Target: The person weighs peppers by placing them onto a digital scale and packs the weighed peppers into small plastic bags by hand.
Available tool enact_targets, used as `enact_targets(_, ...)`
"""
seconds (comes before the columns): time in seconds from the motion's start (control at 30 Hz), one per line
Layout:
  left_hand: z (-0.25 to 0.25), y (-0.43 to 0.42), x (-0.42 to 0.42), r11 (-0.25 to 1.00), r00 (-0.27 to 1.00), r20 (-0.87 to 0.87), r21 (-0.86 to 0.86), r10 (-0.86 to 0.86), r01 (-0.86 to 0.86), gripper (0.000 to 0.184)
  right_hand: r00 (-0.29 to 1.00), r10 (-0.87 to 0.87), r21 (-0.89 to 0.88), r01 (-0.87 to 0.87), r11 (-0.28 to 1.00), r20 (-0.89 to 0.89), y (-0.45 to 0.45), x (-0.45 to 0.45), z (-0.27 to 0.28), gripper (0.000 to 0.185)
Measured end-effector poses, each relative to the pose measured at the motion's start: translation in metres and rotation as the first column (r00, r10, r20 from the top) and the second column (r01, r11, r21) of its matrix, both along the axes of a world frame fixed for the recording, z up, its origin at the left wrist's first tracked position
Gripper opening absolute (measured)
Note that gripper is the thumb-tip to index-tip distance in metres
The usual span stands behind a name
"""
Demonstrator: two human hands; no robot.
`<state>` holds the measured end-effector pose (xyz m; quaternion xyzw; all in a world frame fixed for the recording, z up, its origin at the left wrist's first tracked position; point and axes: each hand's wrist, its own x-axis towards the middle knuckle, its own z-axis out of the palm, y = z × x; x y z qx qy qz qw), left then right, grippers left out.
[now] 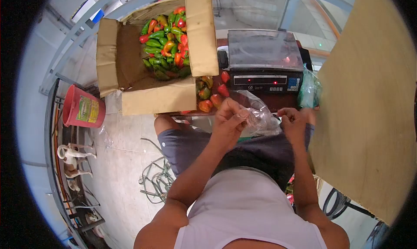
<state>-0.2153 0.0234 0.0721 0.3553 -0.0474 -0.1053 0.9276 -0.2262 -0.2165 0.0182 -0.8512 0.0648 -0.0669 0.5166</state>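
Note:
My left hand (230, 122) is closed, its thumb and fingers pinching the gathered edge of a clear plastic bag (266, 121). The bag hangs over my lap, between my two hands. At the bag's right edge is my right hand (294, 124), its fingers curled together; what sits between its fingertips is too small to make out. Just beyond my left hand, several red and mottled peppers (205, 105) lie on the table. Behind the bag stands a digital scale (265, 82) with a flat clear cover and lit red digits.
A cardboard box (158, 97) holds many red and green peppers (167, 45) at the back left. Beside the scale is a green plastic bag (309, 90). A tall board (369, 110) stands at right. On the floor are a red bucket (84, 106), a coiled hose (155, 179) and a dog (74, 155).

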Motion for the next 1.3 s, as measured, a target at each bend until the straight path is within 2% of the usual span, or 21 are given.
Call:
enact_targets(0.03,0.003,0.001,0.002,1.000,1.000,0.024,-0.010,0.003,-0.003,0.019,0.998,0.041,0.332,-0.026,0.943,-0.038,0.005,-0.001,0.014,0.011)
enact_targets(0.1,-0.009,0.002,0.009,0.897,0.962,0.267,0.412,0.051,-0.162,0.021,0.983,0.169,0.852,-0.033,0.523,-0.066,0.018,-0.009,0.049,0.019)
enact_targets(0.13,-0.014,0.002,0.009,0.769,0.926,0.377,0.582,0.031,-0.263,0.023,0.974,0.225,0.729,-0.146,0.669,-0.011,0.029,-0.014,0.062,0.022)
enact_targets(0.23,-0.002,-0.014,-0.002,0.751,0.910,0.414,0.608,-0.022,-0.258,0.027,0.936,0.347,0.244,-0.350,0.905,0.054,0.047,-0.021,0.069,0.033)
enact_targets(0.33,-0.007,-0.012,-0.006,0.715,0.894,0.447,0.631,-0.019,-0.300,0.030,0.963,0.235,-0.172,-0.211,0.962,0.130,0.011,-0.006,0.027,0.035)
enact_targets(0.47,-0.004,-0.014,-0.013,0.710,0.911,0.407,0.662,-0.073,-0.239,0.033,0.966,-0.045,0.098,0.021,0.995,0.254,0.024,-0.004,0.059,0.022)
enact_targets(0.53,-0.004,-0.020,-0.017,0.739,0.931,0.360,0.644,-0.066,-0.197,0.033,0.990,0.089,0.356,-0.124,0.926,0.112,0.031,-0.008,0.057,0.021)
enact_targets(0.6,-0.005,-0.020,-0.017,0.760,0.911,0.403,0.618,-0.090,-0.198,0.033,0.957,0.288,0.268,-0.266,0.926,-0.044,0.019,-0.011,0.041,0.025)
enact_targets(0.63,-0.005,-0.021,-0.020,0.774,0.903,0.418,0.604,-0.101,-0.193,0.033,0.982,0.183,0.062,-0.187,0.980,0.054,0.018,-0.010,0.041,0.028)
enact_targets(0.77,0.011,-0.022,-0.033,0.706,0.881,0.433,0.684,-0.192,-0.183,0.029,0.946,0.050,-0.241,0.031,0.970,0.321,0.015,0.001,0.040,0.028)
enact_targets(0.9,-0.011,-0.018,-0.007,0.473,0.840,0.534,0.766,-0.091,-0.436,0.020,0.996,0.019,0.252,-0.040,0.967,0.084,0.010,-0.001,0.028,0.027)
enact_targets(0.93,-0.025,-0.017,0.003,0.407,0.812,0.579,0.759,-0.068,-0.507,0.017,0.997,0.083,0.451,-0.079,0.889,0.012,0.020,-0.005,0.033,0.030)
enact_targets(0.97,-0.047,-0.017,0.011,0.471,0.872,0.488,0.765,0.021,-0.439,0.018,0.986,0.160,0.630,-0.095,0.770,-0.046,0.025,-0.008,0.036,0.033)
enact_targets(1.03,-0.074,-0.016,0.025,0.602,0.950,0.262,0.736,0.171,-0.311,0.022,0.948,0.310,0.969,-0.141,0.204,0.073,0.023,-0.010,0.034,0.036)
enact_targets(1.07,-0.077,-0.013,0.029,0.812,0.982,-0.011,0.563,0.190,-0.151,0.022,0.924,0.347,0.984,-0.123,-0.132,0.162,0.023,-0.010,0.034,0.037)
enact_targets(1.1,-0.066,-0.010,0.032,0.952,0.952,-0.280,0.305,0.124,-0.035,0.023,0.917,0.362,0.981,-0.113,-0.159,0.165,0.021,-0.009,0.044,0.039)
enact_targets(1.13,-0.054,-0.009,0.032,1.000,0.864,-0.503,-0.003,-0.018,0.019,0.024,0.919,0.383,0.940,-0.206,0.271,0.091,0.017,-0.008,0.040,0.039)
enact_targets(1.17,-0.042,-0.010,0.025,0.989,0.902,-0.428,0.101,-0.051,0.104,0.022,0.929,0.371,0.715,-0.270,0.645,0.016,0.012,-0.006,0.031,0.039)
enact_targets(1.2,-0.029,-0.012,0.013,0.962,0.931,-0.353,0.210,-0.094,0.177,0.021,0.943,0.329,0.348,-0.294,0.890,-0.046,0.009,-0.004,0.022,0.039)
enact_targets(1.23,-0.024,-0.014,0.004,0.916,0.948,-0.282,0.320,-0.149,0.240,0.020,0.974,0.227,0.141,-0.226,0.964,0.009,0.008,0.000,0.013,0.039)
enact_targets(1.3,-0.030,-0.027,-0.008,0.704,0.979,0.170,0.709,-0.114,-0.041,0.021,0.983,0.060,-0.267,-0.011,0.964,0.174,0.005,0.007,0.003,0.040)
